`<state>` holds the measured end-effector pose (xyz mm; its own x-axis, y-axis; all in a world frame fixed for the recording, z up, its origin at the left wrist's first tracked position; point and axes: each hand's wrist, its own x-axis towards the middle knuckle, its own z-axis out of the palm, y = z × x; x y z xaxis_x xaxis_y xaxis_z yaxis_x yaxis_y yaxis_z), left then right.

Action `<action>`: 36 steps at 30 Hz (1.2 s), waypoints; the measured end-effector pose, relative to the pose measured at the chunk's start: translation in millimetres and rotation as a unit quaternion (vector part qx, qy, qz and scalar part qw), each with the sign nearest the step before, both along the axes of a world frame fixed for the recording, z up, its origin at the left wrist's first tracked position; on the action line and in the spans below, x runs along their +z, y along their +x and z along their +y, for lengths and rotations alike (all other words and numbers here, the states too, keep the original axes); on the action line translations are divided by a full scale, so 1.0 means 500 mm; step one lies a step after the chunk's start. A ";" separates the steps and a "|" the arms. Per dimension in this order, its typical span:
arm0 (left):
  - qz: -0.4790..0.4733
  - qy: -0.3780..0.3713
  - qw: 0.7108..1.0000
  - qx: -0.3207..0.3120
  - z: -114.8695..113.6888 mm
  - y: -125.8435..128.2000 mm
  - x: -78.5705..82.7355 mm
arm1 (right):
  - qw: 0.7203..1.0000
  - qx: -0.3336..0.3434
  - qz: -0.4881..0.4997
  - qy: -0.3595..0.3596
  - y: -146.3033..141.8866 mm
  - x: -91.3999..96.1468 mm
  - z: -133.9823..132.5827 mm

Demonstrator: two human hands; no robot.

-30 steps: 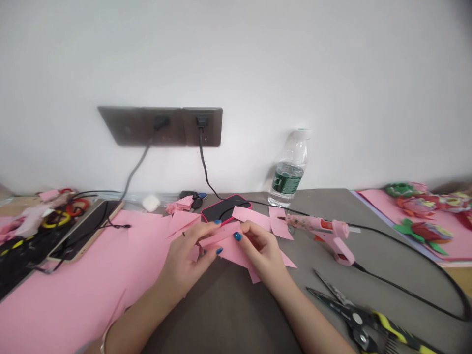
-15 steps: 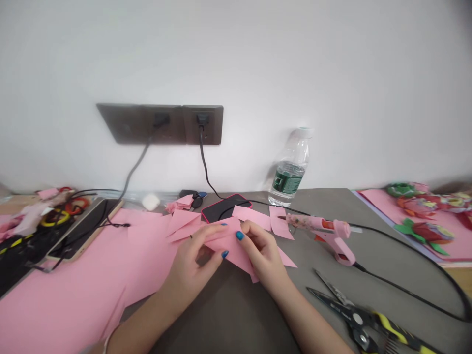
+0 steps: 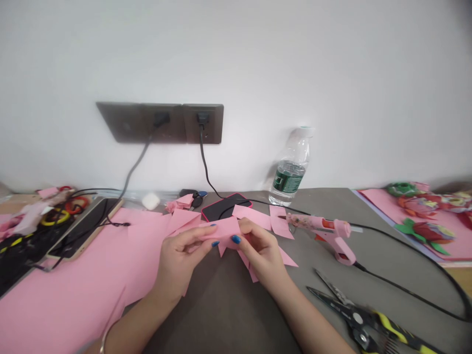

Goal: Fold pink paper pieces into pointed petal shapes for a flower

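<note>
A small piece of pink paper (image 3: 226,230) is held between my two hands above the grey table. My left hand (image 3: 180,255) pinches its left end between thumb and fingers. At the right end, my right hand (image 3: 262,250) grips it, thumb in front and fingers curled behind. The paper looks bent or folded over. More cut pink paper pieces (image 3: 254,216) lie behind and under the hands, partly hidden. Large pink sheets (image 3: 84,275) spread out left of my left hand.
A pink glue gun (image 3: 328,230) with a black cord lies to the right. Yellow-and-black scissors (image 3: 356,317) rest in front of it. A water bottle (image 3: 289,172) stands by the wall. Phones (image 3: 224,207), cables and paper flowers (image 3: 429,233) are also on the table.
My left hand has shifted left and its thumb now presses on the paper. The paper has turned to lie more level between both hands.
</note>
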<state>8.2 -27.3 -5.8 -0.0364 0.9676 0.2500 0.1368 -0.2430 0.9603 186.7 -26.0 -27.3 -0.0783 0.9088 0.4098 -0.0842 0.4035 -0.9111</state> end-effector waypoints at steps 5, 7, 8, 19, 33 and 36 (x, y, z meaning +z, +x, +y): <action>0.018 0.021 1.000 0.000 -0.002 -0.003 0.003 | 0.999 -0.021 -0.006 0.037 0.001 0.004 0.002; 0.029 0.025 0.999 0.004 -0.003 -0.004 0.002 | 0.999 -0.031 -0.008 0.038 0.000 0.007 0.002; 0.032 0.026 0.999 0.004 -0.004 -0.004 0.002 | 0.999 -0.033 -0.007 0.036 0.000 0.007 0.002; 0.110 0.113 0.988 -0.001 0.013 -0.010 -0.014 | 0.997 -0.072 0.000 0.007 0.001 -0.007 0.003; 0.094 -0.045 0.994 -0.040 0.006 -0.003 -0.019 | 0.991 -0.049 0.103 -0.077 -0.011 -0.012 0.008; 0.094 -0.055 0.992 -0.059 0.011 -0.004 -0.025 | 0.992 -0.002 0.085 -0.092 -0.010 -0.012 0.009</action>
